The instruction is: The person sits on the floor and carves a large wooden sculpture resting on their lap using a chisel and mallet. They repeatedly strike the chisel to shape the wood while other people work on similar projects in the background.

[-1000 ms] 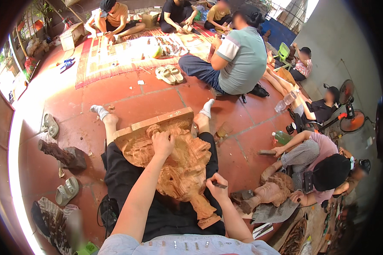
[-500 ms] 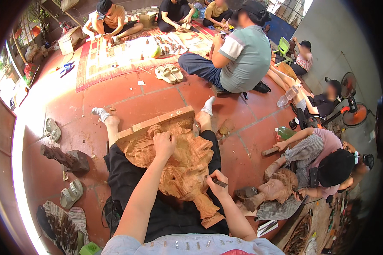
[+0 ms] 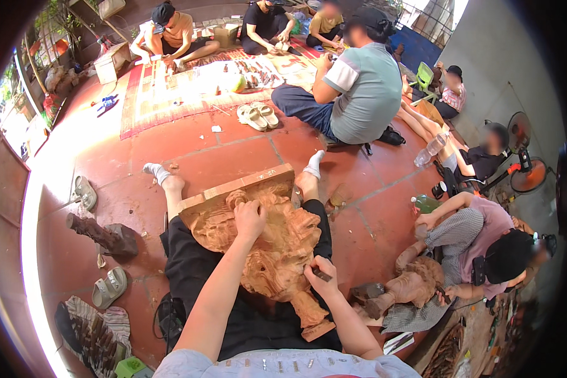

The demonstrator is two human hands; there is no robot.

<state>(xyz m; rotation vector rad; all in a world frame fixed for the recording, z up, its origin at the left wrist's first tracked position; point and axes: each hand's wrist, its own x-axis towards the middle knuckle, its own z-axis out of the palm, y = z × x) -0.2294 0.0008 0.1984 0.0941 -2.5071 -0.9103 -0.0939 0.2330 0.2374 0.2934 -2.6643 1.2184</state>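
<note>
A large carved wooden piece (image 3: 277, 233) with deep relief lies tilted across my lap, its thick flat base (image 3: 233, 187) away from me and a narrow end pointing toward me. My left hand (image 3: 250, 218) rests on its upper part with bent fingers gripping the raised carving beside a rounded knob. My right hand (image 3: 321, 277) is closed around a dark-handled carving tool (image 3: 322, 274) at the carving's right edge. The tool's working end is hidden by the hand and the wood.
At the left stand a dark wooden mallet-like block (image 3: 116, 239) and a sandal (image 3: 109, 287). A striped cloth roll of tools (image 3: 88, 334) lies near left. Close on the right, a person in pink (image 3: 479, 233) works on a wooden figure (image 3: 416, 283). Others sit around a red mat (image 3: 135, 116).
The whole view has shifted slightly. Both hands stay on the carving, with the tool still in my right hand. The person at right no longer shows the mallet-like handle in hand.
</note>
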